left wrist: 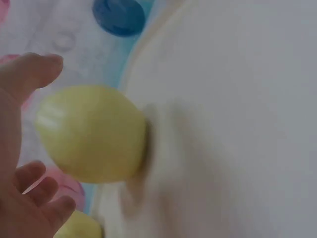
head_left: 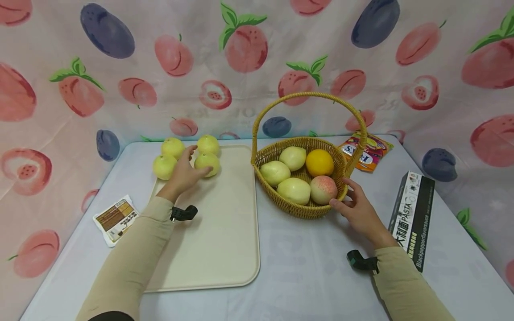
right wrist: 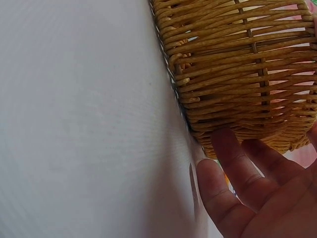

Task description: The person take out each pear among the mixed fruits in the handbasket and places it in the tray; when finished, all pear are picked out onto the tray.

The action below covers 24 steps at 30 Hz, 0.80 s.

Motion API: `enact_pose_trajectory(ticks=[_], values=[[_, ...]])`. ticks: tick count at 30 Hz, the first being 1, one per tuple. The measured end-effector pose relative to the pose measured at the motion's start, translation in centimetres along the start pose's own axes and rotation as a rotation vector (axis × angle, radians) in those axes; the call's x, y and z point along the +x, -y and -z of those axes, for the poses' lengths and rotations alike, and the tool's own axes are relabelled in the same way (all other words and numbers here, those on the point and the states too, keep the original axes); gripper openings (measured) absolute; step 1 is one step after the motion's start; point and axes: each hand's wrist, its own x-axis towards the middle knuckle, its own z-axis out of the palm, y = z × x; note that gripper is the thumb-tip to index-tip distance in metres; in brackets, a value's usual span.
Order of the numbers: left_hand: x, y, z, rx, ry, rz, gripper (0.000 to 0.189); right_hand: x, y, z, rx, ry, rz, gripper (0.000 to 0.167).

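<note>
In the head view my left hand (head_left: 185, 173) reaches over the far end of a cream tray (head_left: 225, 249), its thumb beside a round yellow-green fruit (head_left: 209, 164). The left wrist view shows thumb and fingers spread about a yellow fruit (left wrist: 94, 134), with gaps visible. More such fruits (head_left: 164, 167) lie close by. At the right end of a woven basket (head_left: 287, 207), my right hand (head_left: 359, 209) touches its side with nearly straight fingers (right wrist: 233, 153). Inside are several pale yellow fruits (head_left: 294, 191), an orange (head_left: 319, 162) and a peach (head_left: 323, 190).
A tall handle (head_left: 309, 94) arches over the basket. Behind its right end lies a colourful snack packet (head_left: 367, 151). A black-and-white pasta box (head_left: 413, 218) lies at right, and a brown-and-white packet (head_left: 116, 220) left of the tray. A fruit-print cloth (head_left: 241, 116) backs the table.
</note>
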Motion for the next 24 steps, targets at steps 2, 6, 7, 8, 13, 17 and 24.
enact_pose_trajectory(ticks=[2,6,7,8,13,17,24], values=[[-0.4,-0.7,0.3,0.005,-0.008,-0.034,0.091,0.0,0.0,0.0,-0.001,-0.001,-0.002,0.091],[-1.6,-2.3,0.7,0.0,0.005,-0.085,0.094,0.0,0.0,0.0,0.002,0.002,-0.007,0.092],[-1.9,-2.7,0.7,-0.001,0.012,-0.097,0.094,0.0,0.0,0.0,0.004,0.002,-0.007,0.092],[-2.2,-3.0,0.6,-0.002,0.02,-0.109,0.095,0.0,0.0,0.0,0.004,0.002,-0.006,0.092],[-3.6,-5.1,-0.3,-0.021,0.088,-0.185,0.093,-0.1,0.0,0.1,-0.007,0.0,0.008,0.09],[-4.5,-6.9,-1.4,-0.095,0.181,-0.246,0.09,-0.1,0.1,0.0,-0.008,0.0,0.015,0.089],[-4.6,-9.3,-3.7,-0.135,0.308,-0.348,0.085,-0.2,0.2,-0.1,-0.007,0.0,0.015,0.089]])
